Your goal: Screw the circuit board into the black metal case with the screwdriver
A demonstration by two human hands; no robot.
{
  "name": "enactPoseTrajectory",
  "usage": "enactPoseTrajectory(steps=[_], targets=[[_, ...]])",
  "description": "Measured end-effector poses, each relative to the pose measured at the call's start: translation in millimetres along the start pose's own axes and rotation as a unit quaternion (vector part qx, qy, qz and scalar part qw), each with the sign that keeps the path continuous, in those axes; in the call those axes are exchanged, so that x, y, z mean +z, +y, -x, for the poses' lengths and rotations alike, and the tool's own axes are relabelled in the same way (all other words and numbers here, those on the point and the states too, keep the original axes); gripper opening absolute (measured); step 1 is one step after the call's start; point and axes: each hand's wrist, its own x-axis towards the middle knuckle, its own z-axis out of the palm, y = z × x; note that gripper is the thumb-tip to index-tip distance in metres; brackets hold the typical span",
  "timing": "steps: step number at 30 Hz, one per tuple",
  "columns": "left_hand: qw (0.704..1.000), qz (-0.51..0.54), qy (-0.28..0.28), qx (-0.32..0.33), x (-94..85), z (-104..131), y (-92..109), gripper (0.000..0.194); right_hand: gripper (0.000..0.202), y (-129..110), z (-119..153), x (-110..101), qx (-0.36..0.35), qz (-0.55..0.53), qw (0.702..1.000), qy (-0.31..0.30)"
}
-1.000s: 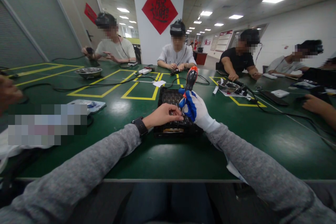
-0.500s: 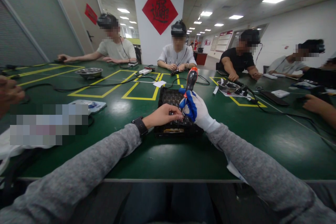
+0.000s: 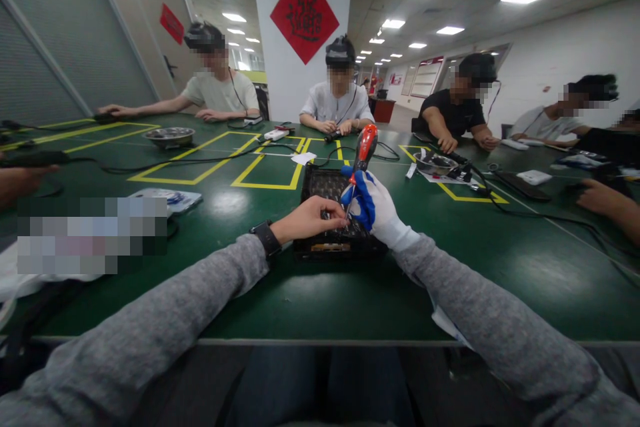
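In front of me on the green table lies a black tray-like case, its inside dark and glossy, with a brownish strip at the near wall. My right hand, in a white and blue glove, is closed round a screwdriver with a red and black handle. The screwdriver leans slightly, shaft pointing down into the case. My bare left hand rests over the case, thumb and fingers pinched together close by the screwdriver's tip. Whatever the pinch holds is too small to make out.
Metal bowls stand at the far left and right. A white paper scrap lies behind the case. Black cables cross the table, marked with yellow tape. Co-workers sit opposite; other people's hands show at both sides.
The screwdriver handle has turned, showing more red now. Both my hands stay almost in place. At the left edge, another person's hand has moved and now holds a dark object.
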Motion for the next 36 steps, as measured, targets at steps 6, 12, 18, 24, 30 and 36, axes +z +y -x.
enactPoseTrajectory(steps=[6,12,18,24,30,36], targets=[[1.000,-0.001,-0.001,-0.018,1.0,-0.3,0.1,0.031,0.043,-1.0,0.4,2.9,0.002,-0.013,1.000,0.008],[0.999,-0.003,-0.023,0.023,-1.6,1.4,-0.3,0.028,0.044,-1.8,1.0,-0.1,0.010,0.005,1.000,0.005],[1.000,0.009,-0.015,-0.012,0.2,-0.7,-0.5,0.029,0.043,2.4,0.4,0.0,0.004,-0.007,1.000,0.003],[1.000,0.005,-0.015,0.000,-0.2,0.1,-1.9,0.029,0.040,-0.8,1.2,1.0,-0.002,-0.008,1.000,0.000],[0.997,0.033,-0.058,0.027,-2.3,-0.4,-0.3,0.024,0.042,-0.7,0.2,-1.8,0.015,-0.010,1.000,-0.017],[0.999,0.009,-0.031,-0.012,0.0,-2.8,-3.4,0.031,0.041,-0.7,0.0,-0.2,0.006,-0.024,1.000,0.005]])
